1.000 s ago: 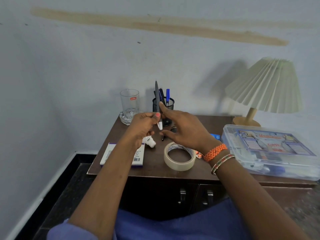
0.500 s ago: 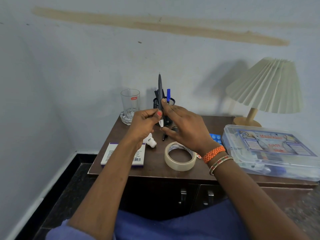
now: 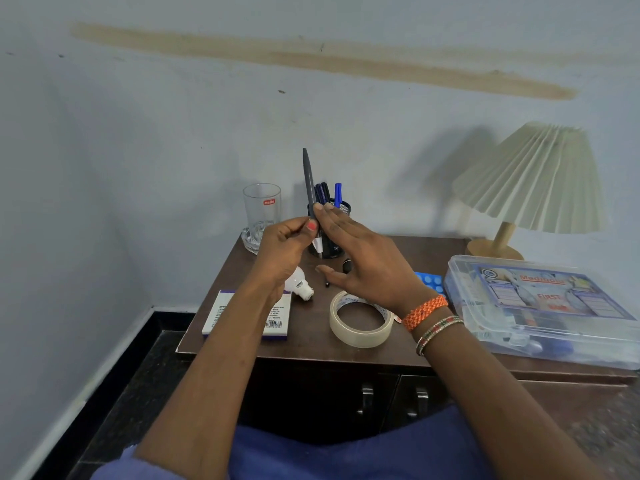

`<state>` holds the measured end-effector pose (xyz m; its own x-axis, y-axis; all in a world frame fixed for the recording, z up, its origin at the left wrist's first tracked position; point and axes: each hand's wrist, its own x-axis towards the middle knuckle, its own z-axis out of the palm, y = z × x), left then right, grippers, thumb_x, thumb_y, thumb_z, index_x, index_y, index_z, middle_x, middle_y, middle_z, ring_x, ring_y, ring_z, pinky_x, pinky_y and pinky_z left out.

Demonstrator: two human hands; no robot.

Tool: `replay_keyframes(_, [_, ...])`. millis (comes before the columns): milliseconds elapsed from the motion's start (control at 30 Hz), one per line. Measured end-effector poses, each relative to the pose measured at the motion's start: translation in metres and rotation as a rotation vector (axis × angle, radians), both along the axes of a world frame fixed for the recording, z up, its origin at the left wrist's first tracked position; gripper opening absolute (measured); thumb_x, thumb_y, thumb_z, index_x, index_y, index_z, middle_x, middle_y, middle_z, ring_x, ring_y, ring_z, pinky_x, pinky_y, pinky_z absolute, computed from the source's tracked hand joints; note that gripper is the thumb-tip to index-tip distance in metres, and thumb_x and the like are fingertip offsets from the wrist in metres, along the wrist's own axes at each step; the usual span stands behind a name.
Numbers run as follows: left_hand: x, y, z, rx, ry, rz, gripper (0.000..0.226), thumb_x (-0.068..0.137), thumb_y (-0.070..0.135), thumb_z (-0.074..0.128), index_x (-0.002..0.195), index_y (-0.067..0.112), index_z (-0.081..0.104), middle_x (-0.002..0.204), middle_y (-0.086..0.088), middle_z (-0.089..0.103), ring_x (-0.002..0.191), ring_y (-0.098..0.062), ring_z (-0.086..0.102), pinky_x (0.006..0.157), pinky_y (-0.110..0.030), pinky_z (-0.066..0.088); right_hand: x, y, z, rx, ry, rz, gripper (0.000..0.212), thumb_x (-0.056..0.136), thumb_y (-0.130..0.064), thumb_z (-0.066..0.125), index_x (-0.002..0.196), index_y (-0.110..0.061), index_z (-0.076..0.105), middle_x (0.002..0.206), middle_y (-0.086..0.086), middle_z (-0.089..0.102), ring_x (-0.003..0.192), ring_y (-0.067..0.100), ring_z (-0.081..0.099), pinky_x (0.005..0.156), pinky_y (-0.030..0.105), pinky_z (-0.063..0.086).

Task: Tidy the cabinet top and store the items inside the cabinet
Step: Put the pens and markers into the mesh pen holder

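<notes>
My left hand [image 3: 284, 247] pinches a dark grey pen [image 3: 308, 181] and holds it upright above the brown cabinet top [image 3: 311, 336]. My right hand [image 3: 363, 268] is beside it with straight fingers, the fingertips touching the pen's shaft. Just behind stands a black mesh pen holder [image 3: 341, 209] with several pens. On the top lie a roll of clear tape [image 3: 360, 322], a white bulb [image 3: 301, 284], a white and purple box [image 3: 273, 322] and a small black cap [image 3: 347, 265]. The two cabinet doors [image 3: 391, 400] below are closed.
A drinking glass [image 3: 262, 211] stands at the back left by the wall. A clear first aid box [image 3: 550, 306] fills the right side, a blue tablet strip [image 3: 431, 280] beside it. A pleated lamp [image 3: 530, 181] stands at the back right. My blue-clad lap is below.
My left hand has lifted the pen a little higher and tipped its top slightly left. My right hand's fingers have come up against the shaft.
</notes>
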<state>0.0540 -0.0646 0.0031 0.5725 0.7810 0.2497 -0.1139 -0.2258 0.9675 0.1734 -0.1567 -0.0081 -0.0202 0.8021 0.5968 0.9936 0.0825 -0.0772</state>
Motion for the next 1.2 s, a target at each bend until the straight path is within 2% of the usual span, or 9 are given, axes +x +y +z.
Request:
replay_keyframes(133, [-0.001, 0.002, 0.000, 0.010, -0.008, 0.012, 0.028, 0.095, 0.014, 0.051, 0.120, 0.010, 0.062, 0.100, 0.005, 0.066, 0.081, 0.011, 0.059, 0.072, -0.001, 0.046, -0.003, 0.000, 0.001, -0.018, 0.008, 0.009, 0.085, 0.085, -0.033, 0.065, 0.152, -0.019, 0.015, 0.157, -0.002, 0.022, 0.141, 0.001, 0.014, 0.103, 0.024, 0.037])
replay_keyframes(267, [-0.001, 0.003, -0.001, 0.029, 0.012, 0.021, 0.027, 0.094, 0.014, 0.051, 0.118, 0.011, 0.063, 0.097, 0.006, 0.066, 0.078, 0.011, 0.061, 0.070, 0.000, 0.046, -0.006, -0.003, 0.000, 0.034, 0.030, 0.010, 0.076, 0.084, -0.027, 0.061, 0.150, -0.018, 0.025, 0.153, 0.000, 0.035, 0.140, 0.008, 0.029, 0.101, 0.027, 0.042])
replay_keyframes(367, [-0.004, 0.003, 0.001, 0.133, 0.078, 0.033, 0.022, 0.094, 0.014, 0.051, 0.107, 0.009, 0.069, 0.093, 0.001, 0.068, 0.075, 0.008, 0.061, 0.068, -0.003, 0.045, -0.012, -0.002, 0.002, 0.233, 0.342, 0.032, 0.061, 0.085, -0.019, 0.058, 0.144, -0.019, 0.040, 0.133, -0.002, 0.058, 0.116, 0.007, 0.058, 0.090, 0.027, 0.054])
replay_keyframes(467, [-0.003, 0.007, -0.003, 0.434, 0.378, 0.104, 0.022, 0.094, 0.024, 0.052, 0.100, 0.016, 0.071, 0.087, 0.004, 0.061, 0.079, -0.005, 0.052, 0.078, -0.020, 0.045, -0.015, 0.002, 0.012, 0.426, 0.707, 0.005, 0.048, 0.093, -0.017, 0.058, 0.137, -0.028, 0.044, 0.110, -0.010, 0.064, 0.091, -0.006, 0.063, 0.073, 0.015, 0.055])
replay_keyframes(533, [-0.001, 0.011, -0.007, 0.566, 0.561, 0.177, 0.022, 0.094, 0.033, 0.051, 0.102, 0.026, 0.071, 0.092, 0.005, 0.061, 0.085, -0.012, 0.049, 0.089, -0.035, 0.042, -0.009, 0.002, 0.015, 0.483, 0.811, -0.021, 0.034, 0.092, -0.015, 0.060, 0.125, -0.022, 0.055, 0.100, -0.006, 0.068, 0.089, 0.004, 0.067, 0.073, 0.029, 0.060])
replay_keyframes(633, [0.002, 0.013, -0.013, 0.641, 0.659, 0.239, 0.021, 0.094, 0.034, 0.052, 0.103, 0.029, 0.070, 0.104, 0.003, 0.066, 0.094, -0.019, 0.052, 0.092, -0.040, 0.033, 0.001, 0.003, 0.010, 0.465, 0.882, -0.048, 0.013, 0.087, -0.011, 0.066, 0.099, -0.012, 0.062, 0.089, 0.001, 0.070, 0.084, 0.014, 0.070, 0.074, 0.041, 0.059])
replay_keyframes(867, [0.007, 0.015, -0.017, 0.675, 0.451, 0.239, 0.021, 0.091, 0.021, 0.057, 0.107, 0.016, 0.070, 0.096, -0.005, 0.064, 0.092, -0.024, 0.057, 0.079, -0.041, 0.048, 0.018, 0.016, 0.024, 0.373, 1.120, 0.001, 0.020, 0.078, 0.001, 0.072, 0.084, -0.010, 0.057, 0.086, 0.018, 0.071, 0.084, 0.028, 0.071, 0.080, 0.044, 0.059])
replay_keyframes(1033, [0.013, 0.029, -0.019, 0.593, 0.382, 0.330, 0.040, 0.093, 0.022, 0.055, 0.132, 0.022, 0.047, 0.128, -0.007, 0.052, 0.118, -0.025, 0.049, 0.094, -0.037, 0.042, 0.045, 0.041, 0.058, 0.532, 0.996, -0.078, 0.019, 0.076, 0.000, 0.072, 0.080, -0.011, 0.057, 0.076, 0.011, 0.071, 0.073, 0.017, 0.070, 0.072, 0.025, 0.057])
replay_keyframes(1200, [0.014, 0.036, -0.021, 0.483, 0.314, 0.347, 0.054, 0.096, 0.022, 0.049, 0.144, 0.024, 0.025, 0.134, -0.007, 0.047, 0.119, -0.023, 0.052, 0.092, -0.033, 0.044, 0.070, 0.072, 0.069, 0.523, 0.809, -0.149, 0.013, 0.078, 0.003, 0.067, 0.084, -0.006, 0.060, 0.074, 0.010, 0.067, 0.061, -0.002, 0.063, 0.062, 0.008, 0.048])
